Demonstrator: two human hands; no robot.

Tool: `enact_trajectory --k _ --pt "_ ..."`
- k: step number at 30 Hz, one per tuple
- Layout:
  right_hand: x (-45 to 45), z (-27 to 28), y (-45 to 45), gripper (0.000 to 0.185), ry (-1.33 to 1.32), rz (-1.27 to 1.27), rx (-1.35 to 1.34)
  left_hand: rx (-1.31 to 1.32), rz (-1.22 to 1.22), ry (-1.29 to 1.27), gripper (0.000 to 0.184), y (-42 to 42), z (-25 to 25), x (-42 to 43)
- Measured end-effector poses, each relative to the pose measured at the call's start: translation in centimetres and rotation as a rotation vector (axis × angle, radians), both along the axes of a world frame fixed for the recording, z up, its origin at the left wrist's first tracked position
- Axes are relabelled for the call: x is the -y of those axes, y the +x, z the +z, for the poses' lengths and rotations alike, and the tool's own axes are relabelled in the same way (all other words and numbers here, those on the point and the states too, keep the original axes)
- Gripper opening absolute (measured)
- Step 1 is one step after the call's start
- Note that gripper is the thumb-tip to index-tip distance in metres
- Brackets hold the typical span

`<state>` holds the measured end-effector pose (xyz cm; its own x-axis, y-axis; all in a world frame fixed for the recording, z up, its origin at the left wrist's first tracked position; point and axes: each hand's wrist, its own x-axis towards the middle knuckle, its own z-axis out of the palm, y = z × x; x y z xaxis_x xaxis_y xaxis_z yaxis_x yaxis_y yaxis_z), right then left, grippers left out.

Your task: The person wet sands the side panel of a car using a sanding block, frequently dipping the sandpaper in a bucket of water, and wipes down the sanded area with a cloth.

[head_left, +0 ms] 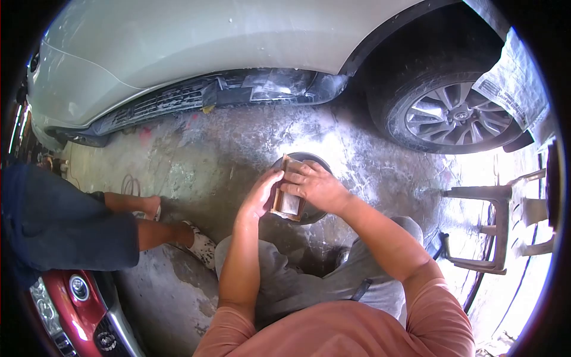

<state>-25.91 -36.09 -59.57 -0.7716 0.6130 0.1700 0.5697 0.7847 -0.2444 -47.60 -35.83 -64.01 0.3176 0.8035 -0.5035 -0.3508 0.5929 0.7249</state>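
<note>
Between my hands is a flat rectangular block [290, 204] with brown edges and a pale grey face; it looks like a sanding block with paper round it, though its exact kind is unclear. My left hand [260, 195] grips its left edge, the thumb near the top. Across its upper part lies my right hand [318, 185], with the fingers bent over the face and hiding some of it. Directly beneath both hands stands a dark round basin [314, 218] on the floor, its contents mostly hidden by the hands and block.
A silvery car body [238, 35] with a scuffed dark side step [267, 86] spans the far side. Its wheel [458, 116] is at right, near a plastic chair [505, 229]. At left, another person's legs [77, 217] stand beside a red car front [77, 297].
</note>
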Motion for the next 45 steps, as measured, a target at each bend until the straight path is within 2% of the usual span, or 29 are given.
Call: enact_trajectory --k 3,5,6,7,8,10,12,14,15,19,23,26,29,39,45 --pt "-0.7 -0.2 0.4 0.036 0.015 -0.012 -0.081 -0.008 0.051 0.012 0.032 -0.4 -1.7 -0.3" --pt "-1.5 0.3 0.5 0.037 -0.071 -0.113 -0.065 -0.061 0.095 0.042 0.032 -0.7 -3.9 -0.3" --pt "-2.0 0.4 0.7 0.039 -0.116 -0.161 -0.057 -0.125 0.078 0.113 0.028 -0.1 -2.3 -0.1" --pt "-2.6 0.0 0.9 0.047 -0.05 -0.174 -0.255 -0.232 0.12 0.13 0.024 -0.1 -3.6 -0.1" --pt "-3.0 -0.1 0.9 0.049 -0.096 -0.238 -0.384 -0.338 0.163 0.147 0.021 0.0 -5.0 -0.2" --pt "-3.5 0.9 0.8 0.054 -0.192 -0.366 -0.639 -0.372 0.223 0.147 0.022 0.9 -5.1 -0.2" --pt "-3.2 2.3 0.3 0.053 -0.471 -0.495 -0.772 -0.372 0.33 0.158 0.026 2.2 -5.3 0.0" --pt "-2.8 3.4 -0.2 0.053 -0.766 -0.561 -0.915 -0.381 0.323 0.159 0.032 2.6 -5.8 -0.3" --pt "-2.6 2.6 -0.8 0.056 -0.732 -0.519 -0.969 -0.379 0.325 0.184 0.033 2.9 -5.6 -0.2" --pt "-1.7 1.1 -1.4 0.068 -0.751 -0.511 -0.607 -0.264 0.423 0.177 0.03 4.2 -3.2 -0.1" --pt "-1.0 -0.1 -1.6 0.069 -0.59 -0.539 -0.259 -0.182 0.45 0.144 0.021 4.2 -3.2 -0.3" --pt "-1.3 -0.1 -1.6 0.07 -0.561 -0.649 -0.167 -0.166 0.459 0.191 0.02 4.5 -3.5 0.0" --pt "-1.5 -1.7 -1.4 0.07 -0.463 -0.657 -0.159 -0.213 0.434 0.214 0.02 5.1 -3.6 0.4" --pt "-1.4 -1.4 -1.7 0.066 -0.418 -0.638 -0.145 -0.153 0.492 0.238 0.019 6.0 -3.4 0.5" --pt "-1.3 -1.4 -1.6 0.064 -0.396 -0.624 -0.225 -0.235 0.47 0.252 0.021 5.5 -3.3 0.6"
